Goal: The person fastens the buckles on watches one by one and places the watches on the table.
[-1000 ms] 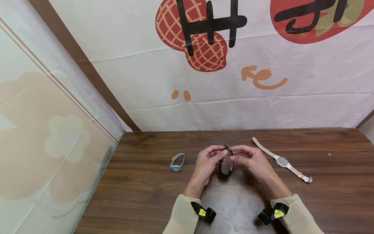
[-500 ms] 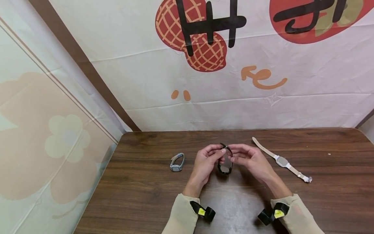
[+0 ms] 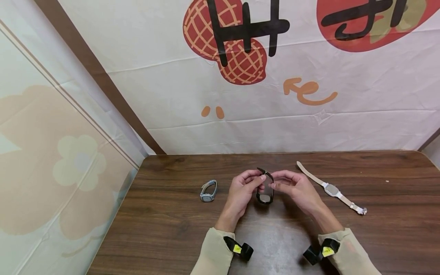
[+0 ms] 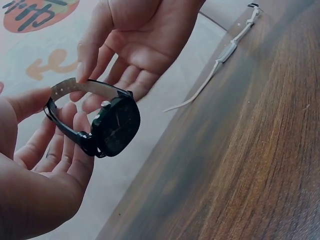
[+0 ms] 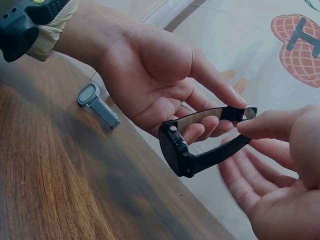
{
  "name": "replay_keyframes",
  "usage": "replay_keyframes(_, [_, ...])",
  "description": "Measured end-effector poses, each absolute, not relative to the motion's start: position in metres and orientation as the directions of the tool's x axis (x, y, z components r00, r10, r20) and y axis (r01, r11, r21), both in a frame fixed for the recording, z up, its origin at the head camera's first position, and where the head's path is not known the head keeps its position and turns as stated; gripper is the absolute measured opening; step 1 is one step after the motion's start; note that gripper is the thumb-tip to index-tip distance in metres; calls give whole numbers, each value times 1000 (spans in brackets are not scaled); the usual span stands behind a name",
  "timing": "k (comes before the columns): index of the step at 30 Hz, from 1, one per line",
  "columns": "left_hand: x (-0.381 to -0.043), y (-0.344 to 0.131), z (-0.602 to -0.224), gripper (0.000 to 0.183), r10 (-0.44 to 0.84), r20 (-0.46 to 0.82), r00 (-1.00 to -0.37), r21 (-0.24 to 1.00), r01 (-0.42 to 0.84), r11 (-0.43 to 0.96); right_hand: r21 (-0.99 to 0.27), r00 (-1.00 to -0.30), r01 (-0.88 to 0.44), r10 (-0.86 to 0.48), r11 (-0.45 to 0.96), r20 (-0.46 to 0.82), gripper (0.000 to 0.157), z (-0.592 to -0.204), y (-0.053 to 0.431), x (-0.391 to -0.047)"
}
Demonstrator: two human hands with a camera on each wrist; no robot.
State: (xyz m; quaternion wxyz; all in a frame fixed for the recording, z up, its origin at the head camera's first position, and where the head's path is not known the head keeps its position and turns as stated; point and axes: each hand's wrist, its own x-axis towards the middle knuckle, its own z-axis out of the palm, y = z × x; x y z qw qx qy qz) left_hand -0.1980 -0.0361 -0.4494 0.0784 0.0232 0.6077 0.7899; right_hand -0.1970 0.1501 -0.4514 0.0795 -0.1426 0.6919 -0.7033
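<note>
Both hands hold a black wristwatch (image 3: 265,199), its strap bent into a loop, over the middle of the table. My left hand (image 3: 239,194) pinches the strap at the buckle end between thumb and fingers. Opposite it, my right hand (image 3: 303,193) has thumb and forefinger on the strap's other side. In the left wrist view the dark dial (image 4: 120,127) hangs at the low end of the loop, and the strap's pale lining with holes shows. A free strap end (image 3: 261,170) sticks up past the left fingertips. The right wrist view shows the buckle (image 5: 247,114) between the two thumbs.
A light blue watch (image 3: 207,197), strap looped, stands on the wooden table (image 3: 165,229) left of the hands. To the right, a white watch (image 3: 332,190) lies stretched out flat. A printed cloth (image 3: 172,91) hangs along the table's back edge.
The black watch has turned slightly and risen, so more of its case shows. Its free strap end has swung to the left. Both hands stay nearly in place.
</note>
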Motion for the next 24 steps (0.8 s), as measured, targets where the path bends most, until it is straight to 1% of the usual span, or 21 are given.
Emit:
replay_keyframes(8, [-198,-36,-449,18,169,-56,-984,962,-99,-256,-995,-946,-95,-309,-19,97,33,-453,149,-197])
replay_keyframes(15, [-197,-36,-449,22,223,-62,-973,966,-114,-230,-995,-949,-98,-297,-33,103,34,-452,150,-196])
replay_keyframes(21, [-197,-37,-449,23,216,-72,-974,965,-123,-232,-997,-957,-79,-278,-21,81,34,-451,148,-197])
replay_keyframes(24, [-197,-37,-449,23,198,-71,-978,965,-118,-236,-997,-954,-74,-291,-14,75,34,-451,148,-196])
